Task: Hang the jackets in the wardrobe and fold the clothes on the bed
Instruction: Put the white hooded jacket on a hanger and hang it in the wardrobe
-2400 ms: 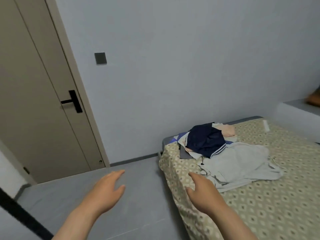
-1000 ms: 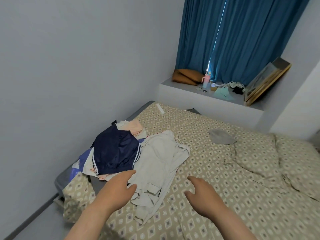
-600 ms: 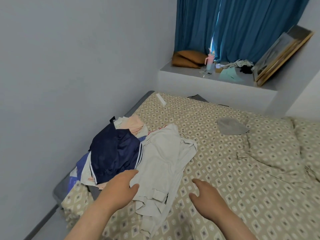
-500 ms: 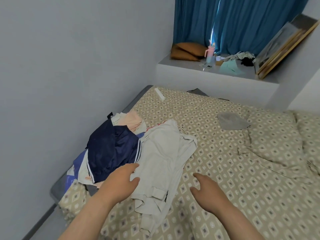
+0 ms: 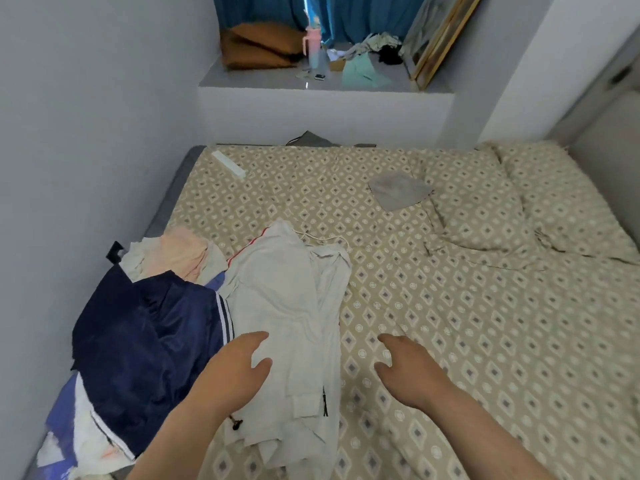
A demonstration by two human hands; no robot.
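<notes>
A pile of clothes lies on the left side of the bed (image 5: 485, 341). A light grey jacket (image 5: 287, 299) is spread out on top, with a navy garment with white stripes (image 5: 145, 337) to its left and a peach piece (image 5: 183, 251) behind. My left hand (image 5: 235, 372) hovers over the grey jacket's lower part, fingers relaxed, holding nothing. My right hand (image 5: 408, 368) hangs above the patterned sheet just right of the jacket, also relaxed and empty.
A small grey cloth (image 5: 398, 190) and a white remote (image 5: 228, 166) lie farther up the bed. Two pillows (image 5: 485, 216) sit at the right. A window ledge (image 5: 311, 84) holds a brown cushion, a bottle, cloths and a leaning frame. A wall bounds the left side.
The view has swung from the door to the bed and tilted down over the clothes. Both hands have moved forward, the left one now over the grey jacket.
</notes>
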